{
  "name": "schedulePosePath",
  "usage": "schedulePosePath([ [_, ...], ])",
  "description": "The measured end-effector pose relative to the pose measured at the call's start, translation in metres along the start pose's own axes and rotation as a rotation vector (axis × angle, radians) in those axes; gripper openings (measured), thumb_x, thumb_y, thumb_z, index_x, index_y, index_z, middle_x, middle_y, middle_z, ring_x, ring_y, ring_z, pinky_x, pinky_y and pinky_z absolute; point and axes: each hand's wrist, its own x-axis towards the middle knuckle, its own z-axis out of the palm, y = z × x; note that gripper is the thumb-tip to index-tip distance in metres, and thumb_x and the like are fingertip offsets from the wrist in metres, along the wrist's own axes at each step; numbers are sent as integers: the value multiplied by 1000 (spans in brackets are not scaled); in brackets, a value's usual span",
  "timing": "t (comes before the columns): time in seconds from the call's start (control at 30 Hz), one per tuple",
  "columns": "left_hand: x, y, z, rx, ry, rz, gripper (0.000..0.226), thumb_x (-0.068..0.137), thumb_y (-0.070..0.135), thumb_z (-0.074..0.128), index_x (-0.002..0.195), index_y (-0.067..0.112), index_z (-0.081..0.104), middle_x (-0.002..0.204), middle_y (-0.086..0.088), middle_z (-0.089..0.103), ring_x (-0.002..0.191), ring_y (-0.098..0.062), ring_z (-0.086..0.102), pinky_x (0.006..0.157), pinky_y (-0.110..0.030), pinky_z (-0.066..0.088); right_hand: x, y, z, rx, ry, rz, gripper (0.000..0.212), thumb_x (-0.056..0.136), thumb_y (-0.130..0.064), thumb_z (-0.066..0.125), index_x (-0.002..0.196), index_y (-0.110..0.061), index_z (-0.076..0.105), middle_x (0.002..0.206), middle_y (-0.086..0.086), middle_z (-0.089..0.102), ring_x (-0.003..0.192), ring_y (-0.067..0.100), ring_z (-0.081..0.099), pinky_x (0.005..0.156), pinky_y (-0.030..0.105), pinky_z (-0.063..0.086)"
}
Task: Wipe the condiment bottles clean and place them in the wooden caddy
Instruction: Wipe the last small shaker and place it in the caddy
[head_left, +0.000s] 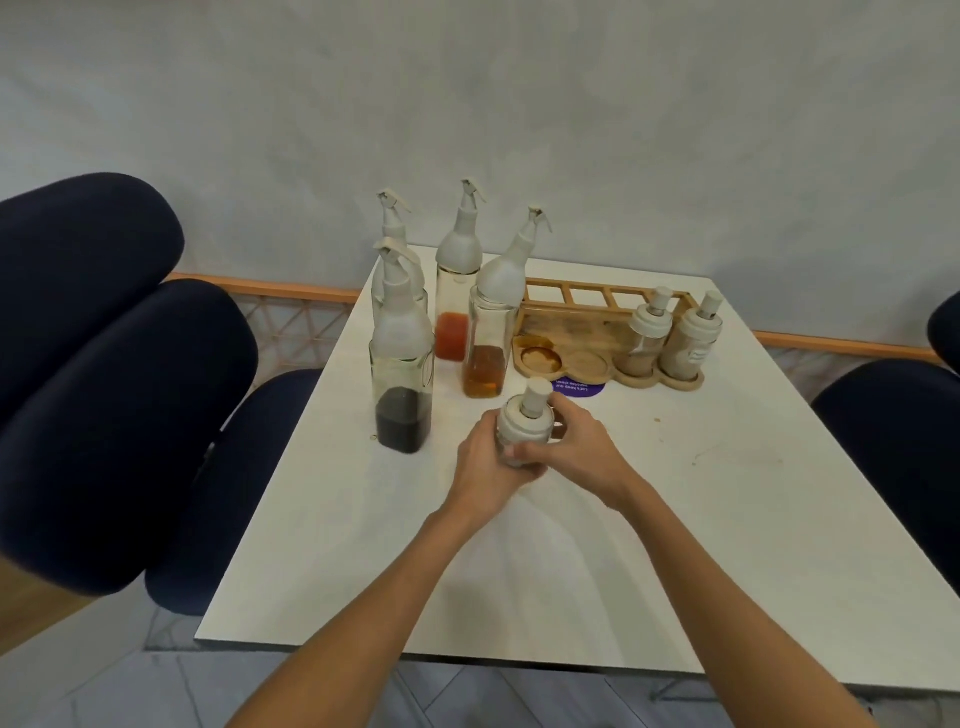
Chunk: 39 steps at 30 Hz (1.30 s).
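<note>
Both my hands wrap a small glass shaker jar (525, 423) with a cream lid, held upright over the middle of the white table (649, 545). My left hand (491, 467) grips its lower left side and my right hand (584, 449) its right side. The wooden caddy (582, 332) stands behind it, with two matching shaker jars (647, 332) (691, 335) in its right-hand round slots and the left slots bare. Left of the caddy stand several tall glass bottles with cream spouts: dark sauce (402, 384), red sauce (453, 291), amber liquid (491, 332), and one more (396, 228) behind. No cloth is visible.
A purple round sticker (579, 388) lies on the table in front of the caddy. Dark blue chairs stand at the left (104, 389) and the right (898, 441). A few small stains mark the table's right side (737, 457). A pale wall is close behind.
</note>
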Motion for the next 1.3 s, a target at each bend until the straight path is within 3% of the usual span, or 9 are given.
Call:
schedulePosePath([
  [0.17, -7, 3, 31, -1, -81, 55, 70, 73, 22, 86, 131, 24, 48, 130, 7, 57, 117, -11, 52, 103, -32, 45, -21, 23, -34, -18, -46, 69, 73, 68, -34, 85, 132, -25, 50, 127, -5, 58, 112, 17, 57, 97, 37, 49],
  [0.37, -12, 2, 48, -40, -109, 78, 71, 71, 24, 87, 131, 26, 49, 129, 7, 59, 118, -14, 54, 103, -32, 47, -31, 34, -46, -93, -40, 47, 71, 69, -33, 84, 131, -28, 50, 123, -10, 57, 110, 15, 55, 90, 28, 47],
  [0.57, -11, -8, 47, -80, -189, 73, 72, 73, 25, 85, 134, 32, 46, 124, 18, 54, 116, -10, 52, 97, -24, 43, -29, 29, -55, -195, -86, 17, 66, 72, -27, 82, 128, -29, 49, 121, -11, 56, 107, 13, 55, 78, 18, 43],
  [0.73, -10, -12, 45, -91, -221, 64, 73, 74, 24, 85, 134, 33, 46, 128, 16, 56, 117, -12, 53, 101, -28, 45, -26, 24, -63, -236, -189, 25, 70, 74, -24, 81, 133, -29, 44, 126, -9, 53, 115, 17, 53, 88, 23, 43],
  [0.83, -9, -13, 45, -89, -224, 66, 74, 72, 24, 87, 134, 32, 47, 130, 12, 58, 118, -15, 54, 102, -34, 48, -24, 14, -68, -266, -240, 30, 87, 71, -22, 82, 141, -36, 31, 133, -12, 44, 118, 15, 47, 94, 29, 43],
  [0.9, -8, -13, 45, -91, -223, 60, 73, 72, 25, 86, 133, 33, 47, 129, 12, 58, 118, -14, 54, 102, -33, 48, -22, 7, -69, -279, -228, -15, 88, 69, -19, 83, 140, -38, 35, 136, -13, 46, 119, 13, 47, 99, 33, 46],
  [1.03, -8, -12, 45, -71, -236, 47, 71, 75, 25, 84, 134, 31, 45, 130, 13, 56, 117, -11, 52, 97, -26, 44, -21, 2, -65, -352, -121, -89, 56, 66, -17, 84, 113, -34, 60, 115, -11, 60, 108, 11, 56, 84, 19, 47],
  [1.13, -9, -11, 44, -80, -248, 41, 70, 75, 24, 84, 133, 32, 45, 124, 17, 54, 114, -10, 51, 92, -22, 43, -22, 3, -64, -349, -72, -79, 48, 64, -24, 84, 106, -33, 61, 108, -11, 63, 103, 11, 59, 75, 15, 45],
  [1.3, -9, -9, 42, -66, -268, 29, 69, 78, 22, 82, 134, 32, 44, 124, 17, 52, 112, -7, 47, 90, -20, 38, -19, 1, -51, -421, 19, -16, 43, 70, -44, 79, 98, -24, 54, 97, -5, 62, 89, 14, 58, 67, 21, 46],
])
